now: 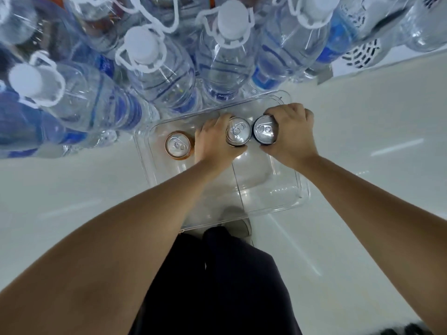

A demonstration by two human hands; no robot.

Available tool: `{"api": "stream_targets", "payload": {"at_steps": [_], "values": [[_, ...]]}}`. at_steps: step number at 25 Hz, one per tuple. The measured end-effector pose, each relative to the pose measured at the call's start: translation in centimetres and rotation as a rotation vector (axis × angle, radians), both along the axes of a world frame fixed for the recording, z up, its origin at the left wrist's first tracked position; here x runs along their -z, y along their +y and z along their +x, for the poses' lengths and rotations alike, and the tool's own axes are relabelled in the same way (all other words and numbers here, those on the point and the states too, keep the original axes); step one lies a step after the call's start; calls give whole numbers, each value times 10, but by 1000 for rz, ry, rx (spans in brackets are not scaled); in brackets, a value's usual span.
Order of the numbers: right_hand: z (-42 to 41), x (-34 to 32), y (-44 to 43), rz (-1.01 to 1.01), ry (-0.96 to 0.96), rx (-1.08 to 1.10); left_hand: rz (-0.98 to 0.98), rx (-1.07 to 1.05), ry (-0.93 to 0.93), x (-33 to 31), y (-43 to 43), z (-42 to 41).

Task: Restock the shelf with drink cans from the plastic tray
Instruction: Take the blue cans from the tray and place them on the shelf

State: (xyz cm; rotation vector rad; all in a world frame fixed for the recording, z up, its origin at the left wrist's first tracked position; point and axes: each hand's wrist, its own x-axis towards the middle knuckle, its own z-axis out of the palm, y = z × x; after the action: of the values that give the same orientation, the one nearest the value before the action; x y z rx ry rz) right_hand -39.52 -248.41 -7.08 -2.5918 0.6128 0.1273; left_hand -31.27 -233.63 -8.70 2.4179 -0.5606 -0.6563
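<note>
Dark trousers fill the bottom of the head view, above a glossy white floor. Both bare forearms reach into a clear, round-cornered plastic tray. Left hand wraps the silver-topped can; right hand grips the dark-sided can. An orange can stands alone beside ribbed water bottles.

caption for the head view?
Left hand and right hand each grip a can in the clear tray.
</note>
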Motion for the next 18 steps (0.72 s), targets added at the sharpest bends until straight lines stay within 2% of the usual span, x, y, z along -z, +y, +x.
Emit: {"api": "stream_targets", "payload": {"at_steps": [4, 8, 12, 18], "values": [[-8, -56, -2, 508, -66, 249, -221, -183, 226, -55, 12, 2], [-11, -119, -9, 898, -116, 342, -362, -369, 460, -124, 28, 13], [4, -201, 2, 1113, -177, 389, -549, -434, 645, -214, 43, 28], [32, -343, 27, 1351, -207, 409, -764, -459, 632, -363, 49, 46]]}}
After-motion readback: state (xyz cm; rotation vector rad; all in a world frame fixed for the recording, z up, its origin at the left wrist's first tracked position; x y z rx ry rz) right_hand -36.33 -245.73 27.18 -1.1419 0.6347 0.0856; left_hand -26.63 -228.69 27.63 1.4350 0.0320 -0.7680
